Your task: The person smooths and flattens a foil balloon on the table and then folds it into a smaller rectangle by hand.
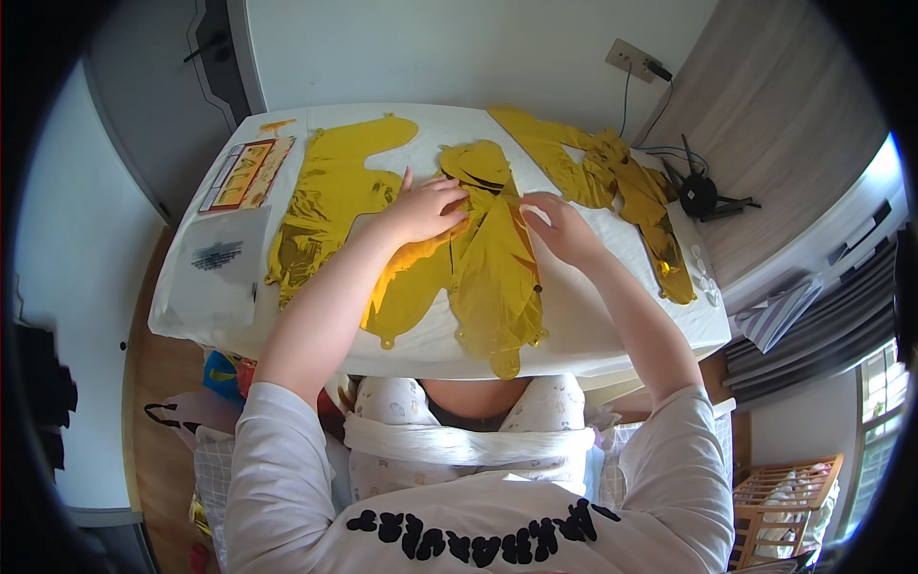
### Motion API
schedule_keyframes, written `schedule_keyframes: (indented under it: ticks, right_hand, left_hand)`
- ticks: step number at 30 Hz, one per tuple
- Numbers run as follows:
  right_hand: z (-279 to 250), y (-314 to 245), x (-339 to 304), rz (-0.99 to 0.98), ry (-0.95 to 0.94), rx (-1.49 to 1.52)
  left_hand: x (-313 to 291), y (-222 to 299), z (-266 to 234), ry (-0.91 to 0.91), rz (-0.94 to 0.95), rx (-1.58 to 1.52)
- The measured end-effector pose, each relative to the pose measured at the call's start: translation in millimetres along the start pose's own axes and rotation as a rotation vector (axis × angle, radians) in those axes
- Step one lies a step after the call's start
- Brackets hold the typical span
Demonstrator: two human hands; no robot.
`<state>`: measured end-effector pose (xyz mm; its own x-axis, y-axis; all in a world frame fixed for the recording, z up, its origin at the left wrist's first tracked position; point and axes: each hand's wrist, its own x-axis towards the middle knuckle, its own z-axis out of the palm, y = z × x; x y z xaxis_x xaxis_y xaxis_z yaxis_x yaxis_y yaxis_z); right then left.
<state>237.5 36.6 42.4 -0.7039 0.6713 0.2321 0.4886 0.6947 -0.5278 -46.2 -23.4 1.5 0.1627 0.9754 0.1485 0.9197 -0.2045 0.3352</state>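
The left hand (426,209) touches crinkled gold foil (492,273).

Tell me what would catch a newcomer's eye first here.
First, the shiny gold foil pieces spread over the white-covered table, with the left hand and right hand at the middle piece. Then the black device with upright prongs, standing out darkly by the table's far right edge.

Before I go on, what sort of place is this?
Likely a room in a home: a slatted brown wooden cot-like frame, dark-grey fabric curtains beside a bright window, and a grey door with a black lever handle.
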Motion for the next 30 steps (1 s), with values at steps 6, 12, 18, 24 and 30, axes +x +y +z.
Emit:
schedule_keyframes:
  ticks: [6,12,18,24,30]
  right_hand:
    - [37,8,33,-0.014,0.089,-0.167]
    - [44,5,49,0.073,-0.173,-0.233]
    - [59,11,50,0.001,0.133,-0.327]
    - [61,6,51,0.056,-0.016,-0.362]
    - [64,11,48,0.036,0.024,-0.304]
  left_hand:
    - [1,1,-1,0.001,0.002,-0.002]
    - [0,0,-1,-0.009,-0.007,-0.011]
    - [1,5,-5,-0.033,0.000,0.007]
    - [0,-1,-2,-0.003,0.024,0.010]
    - [0,-1,-4,0.012,0.024,-0.007]
